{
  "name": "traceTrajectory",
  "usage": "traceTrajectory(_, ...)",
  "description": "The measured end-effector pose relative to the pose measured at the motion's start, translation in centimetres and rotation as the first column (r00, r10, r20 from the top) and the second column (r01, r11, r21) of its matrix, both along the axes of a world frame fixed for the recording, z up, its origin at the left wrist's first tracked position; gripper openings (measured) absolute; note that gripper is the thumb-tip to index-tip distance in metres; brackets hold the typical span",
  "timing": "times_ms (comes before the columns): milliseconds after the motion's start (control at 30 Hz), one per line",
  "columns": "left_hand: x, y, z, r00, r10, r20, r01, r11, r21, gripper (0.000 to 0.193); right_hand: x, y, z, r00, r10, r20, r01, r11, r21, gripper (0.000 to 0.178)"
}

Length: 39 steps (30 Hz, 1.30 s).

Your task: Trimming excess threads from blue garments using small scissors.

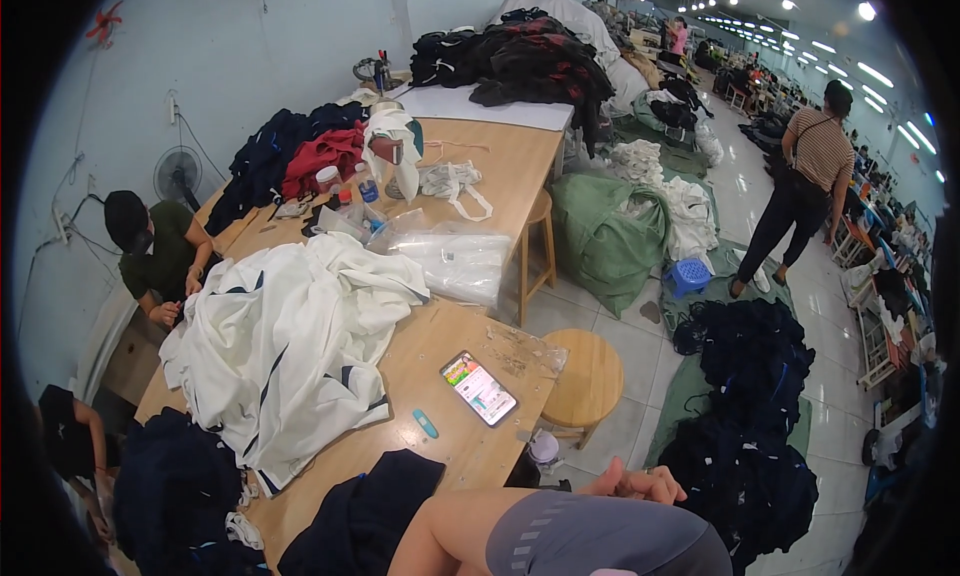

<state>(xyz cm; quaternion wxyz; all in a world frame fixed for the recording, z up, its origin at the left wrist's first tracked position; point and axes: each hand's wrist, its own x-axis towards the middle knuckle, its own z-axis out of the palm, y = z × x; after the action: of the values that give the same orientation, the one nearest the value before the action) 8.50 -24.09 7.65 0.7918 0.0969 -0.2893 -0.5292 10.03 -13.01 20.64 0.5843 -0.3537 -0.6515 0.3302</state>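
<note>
My bent left arm (450,526) with its grey-blue sleeve (600,536) crosses the lower edge; my left hand is out of the picture. Past the sleeve, what looks like my right hand (640,483) shows in part. Its fingers are curled, and whatever they hold, if anything, is hidden. Just beyond my elbow, a dark navy garment (365,511) lies at the table's near edge. Farther up the wooden table (465,341) rest a phone (480,388) with its screen lit and a small teal thread snipper or cutter (425,423). A large heap of white garments (290,326) spreads to their left.
Clear plastic bags (450,261) lie behind the white heap. A round wooden stool (582,376) stands right of the table. Dark garments (745,436) and a green sack (612,238) occupy the floor. One person (165,251) sits across the table; another (805,181) walks in the aisle.
</note>
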Motion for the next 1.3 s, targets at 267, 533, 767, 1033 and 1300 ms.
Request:
traceTrajectory(267,0.8,0.6,-0.1,0.996,0.005,0.084,-0.003,1.000,-0.022,0.077,2.0,-4.7,1.4,0.999,-0.050,0.001,0.050,0.998,0.031,0.031)
traceTrajectory(533,0.2,0.2,-1.6,0.993,-0.071,0.097,0.079,0.994,-0.081,0.087,1.4,-4.7,0.5,0.992,-0.124,0.019,0.123,0.991,0.042,0.031)
traceTrajectory(767,-0.3,0.0,-0.4,0.989,-0.080,0.127,0.083,0.996,-0.014,0.089,1.5,-4.6,0.2,0.991,-0.125,0.044,0.123,0.991,0.057,0.030)
traceTrajectory(1033,-1.4,-0.4,0.0,0.999,0.034,0.028,-0.035,0.999,0.036,0.091,1.3,-4.6,-2.2,0.995,-0.092,0.036,0.089,0.993,0.082,0.030)
traceTrajectory(1300,-1.4,0.1,-0.1,0.999,0.016,-0.029,-0.015,0.999,0.028,0.095,1.2,-5.7,-2.7,0.995,-0.060,0.078,0.052,0.994,0.101,0.029)
